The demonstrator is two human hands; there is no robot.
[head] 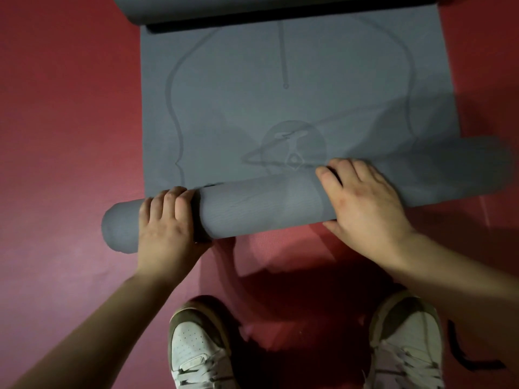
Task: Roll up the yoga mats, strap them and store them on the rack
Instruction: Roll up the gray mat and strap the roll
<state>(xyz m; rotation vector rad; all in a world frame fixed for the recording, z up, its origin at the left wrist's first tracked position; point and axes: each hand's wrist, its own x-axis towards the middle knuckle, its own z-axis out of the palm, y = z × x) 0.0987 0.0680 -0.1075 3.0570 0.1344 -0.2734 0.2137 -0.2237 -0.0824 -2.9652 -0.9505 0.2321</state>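
A grey yoga mat [280,88] lies flat on the red floor, with a faint printed figure on it. Its near end is wound into a roll [261,209] that runs slightly askew, the left end sticking out past the mat's edge. My left hand [168,223] lies over the roll near that left end, fingers curled onto the top. Further right, my right hand [362,200] presses on the roll, fingers spread over it. The mat's far end curls up in a second roll [252,9] at the top of the view.
Red mat flooring [70,108] surrounds the grey mat on all sides. My two white and brown shoes [196,346] stand just behind the roll. A black strap [463,357] lies on the floor at the lower right.
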